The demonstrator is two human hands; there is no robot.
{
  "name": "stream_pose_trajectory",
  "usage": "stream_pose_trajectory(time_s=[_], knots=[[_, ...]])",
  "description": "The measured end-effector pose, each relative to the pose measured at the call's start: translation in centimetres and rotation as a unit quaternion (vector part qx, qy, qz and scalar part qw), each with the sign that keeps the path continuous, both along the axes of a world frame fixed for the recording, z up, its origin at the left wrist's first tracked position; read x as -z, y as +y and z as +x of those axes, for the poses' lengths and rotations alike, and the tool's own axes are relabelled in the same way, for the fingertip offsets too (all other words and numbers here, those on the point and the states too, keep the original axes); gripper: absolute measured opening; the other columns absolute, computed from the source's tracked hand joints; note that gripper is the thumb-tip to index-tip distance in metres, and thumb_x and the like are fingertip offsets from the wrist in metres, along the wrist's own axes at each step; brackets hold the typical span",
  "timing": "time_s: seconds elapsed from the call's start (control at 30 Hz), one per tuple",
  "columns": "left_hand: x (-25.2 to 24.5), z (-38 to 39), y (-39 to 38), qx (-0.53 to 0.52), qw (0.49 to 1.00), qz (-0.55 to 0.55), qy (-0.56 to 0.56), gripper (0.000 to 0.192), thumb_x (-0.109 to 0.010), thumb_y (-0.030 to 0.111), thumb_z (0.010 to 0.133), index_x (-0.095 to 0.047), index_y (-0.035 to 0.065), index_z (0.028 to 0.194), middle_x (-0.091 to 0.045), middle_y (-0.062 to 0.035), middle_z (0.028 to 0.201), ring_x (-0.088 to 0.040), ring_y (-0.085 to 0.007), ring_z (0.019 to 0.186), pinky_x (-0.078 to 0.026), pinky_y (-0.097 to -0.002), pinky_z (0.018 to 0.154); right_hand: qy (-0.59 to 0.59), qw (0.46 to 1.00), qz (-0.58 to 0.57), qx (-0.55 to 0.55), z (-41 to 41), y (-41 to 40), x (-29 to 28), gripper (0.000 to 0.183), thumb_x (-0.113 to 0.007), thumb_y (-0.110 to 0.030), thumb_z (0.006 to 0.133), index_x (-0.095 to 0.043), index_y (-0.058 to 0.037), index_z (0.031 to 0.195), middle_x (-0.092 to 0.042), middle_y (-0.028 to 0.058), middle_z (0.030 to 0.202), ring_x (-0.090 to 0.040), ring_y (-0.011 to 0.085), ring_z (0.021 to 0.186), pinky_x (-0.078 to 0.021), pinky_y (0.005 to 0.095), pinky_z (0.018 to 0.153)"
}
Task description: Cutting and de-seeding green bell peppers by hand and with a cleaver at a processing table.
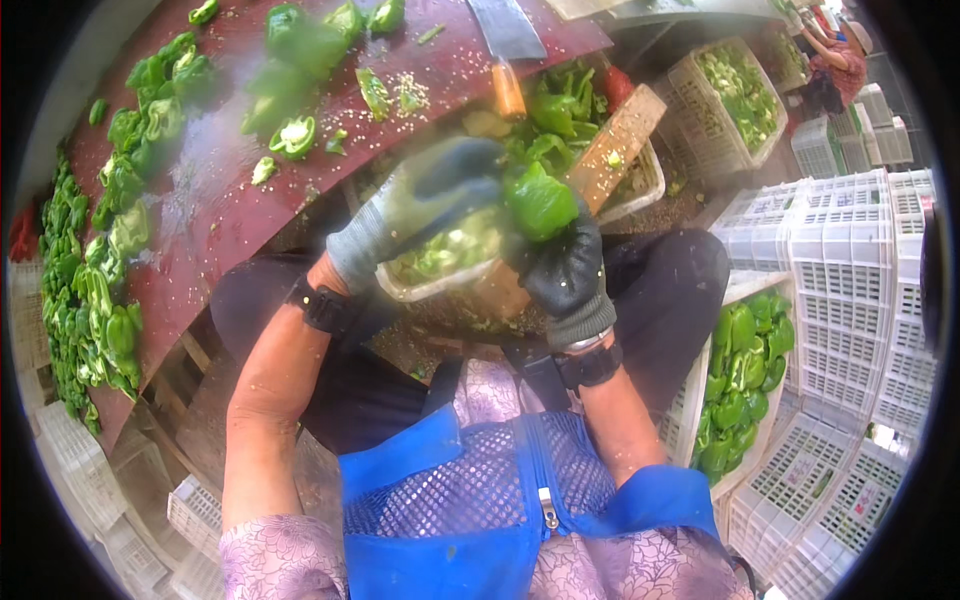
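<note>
My right hand (pixel 566 266), in a grey and black coated glove, is closed around a green bell pepper (pixel 541 202). Beside the pepper's upper left is my left hand (pixel 442 195), gloved too; its fingertips are blurred, so I cannot tell whether they touch it. A cleaver (pixel 508 45) with an orange wooden handle lies at the edge of the dark red tabletop (pixel 247 217), its handle jutting out. Cut pepper pieces (pixel 292 137) and scattered seeds lie on that top. Under my hands a pale crate (pixel 431 289) holds light green pepper scraps.
A wooden board (pixel 619 146) lies across a crate of pepper pieces. Whole green peppers fill a white crate (pixel 780 337) at my right. White plastic crates (pixel 840 240) stand stacked beyond it. Another person (pixel 838 67) is at the far upper right. Peppers line the table's left side.
</note>
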State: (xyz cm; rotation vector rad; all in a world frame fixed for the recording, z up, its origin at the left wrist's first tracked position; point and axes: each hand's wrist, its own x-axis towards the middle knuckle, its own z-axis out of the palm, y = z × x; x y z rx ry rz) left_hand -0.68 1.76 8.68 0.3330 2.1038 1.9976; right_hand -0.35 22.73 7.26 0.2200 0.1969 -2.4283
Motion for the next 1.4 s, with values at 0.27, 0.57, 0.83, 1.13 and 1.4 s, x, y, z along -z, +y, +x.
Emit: stream_pose_trajectory(time_s=[0.27, 0.57, 0.83, 1.13, 1.4], knots=[[0.0, 0.6, 1.5, 0.075, 0.97, -0.162, 0.164, 0.057, -0.077, 0.016, 0.082, -0.055, 0.0035, 0.133, -0.059, -0.0079, 0.119, -0.058, -0.0174, 0.109, -0.049, -0.032, 0.092, 0.165, 0.952, 0.25, -0.06, -0.1, 2.1, 1.7, 0.045, -0.05, -0.046, 0.101, -0.063, -0.0072, 0.118, -0.069, 0.0078, 0.101, -0.067, 0.0179, 0.087, -0.0539, 0.0321, 0.063], [0.3, 2.2, 2.9, -0.014, 0.961, -0.222, 0.162, 0.071, -0.087, 0.024, 0.076, -0.052, 0.0006, 0.133, -0.06, -0.0104, 0.118, -0.058, -0.0154, 0.106, -0.049, -0.0307, 0.091, 0.436, 0.649, 0.61, 0.128, 0.2, -0.8, 1.0, 0.044, -0.052, -0.039, 0.102, -0.057, -0.0071, 0.131, -0.067, 0.0108, 0.116, -0.065, 0.0182, 0.104, -0.0578, 0.0369, 0.085], [0.0, 2.0, 2.5, 0.033, 0.968, -0.157, 0.194, 0.053, -0.072, 0.017, 0.087, -0.055, 0.0066, 0.136, -0.058, -0.0098, 0.124, -0.059, -0.0154, 0.098, -0.051, -0.0302, 0.083, 0.315, 0.797, 0.506, 0.096, 0.4, 0.7, 4.9, 0.035, -0.05, -0.034, 0.103, -0.057, -0.0068, 0.125, -0.066, 0.009, 0.112, -0.064, 0.0161, 0.102, -0.0545, 0.0329, 0.092], [1.2, 2.6, 3.8, 0.004, 0.963, -0.177, 0.203, 0.063, -0.076, 0.014, 0.081, -0.053, 0.0097, 0.139, -0.054, -0.0161, 0.129, -0.059, -0.0311, 0.113, -0.051, -0.039, 0.093, 0.452, 0.666, 0.576, 0.139, 0.6, 0.3, 3.6, 0.043, -0.044, -0.035, 0.105, -0.053, -0.0031, 0.132, -0.065, 0.0122, 0.116, -0.062, 0.0188, 0.107, -0.0522, 0.0333, 0.096], [1.8, 2.6, 4.4, -0.007, 0.942, -0.251, 0.223, 0.049, -0.074, 0.016, 0.075, -0.058, 0.0193, 0.121, -0.051, -0.0163, 0.113, -0.06, -0.0366, 0.097, -0.054, -0.0463, 0.081, 0.404, 0.734, 0.53, 0.131, 1.2, -1.2, 2.1, 0.043, -0.052, -0.035, 0.103, -0.058, -0.0014, 0.128, -0.064, 0.0114, 0.119, -0.063, 0.018, 0.109, -0.0531, 0.033, 0.093]])
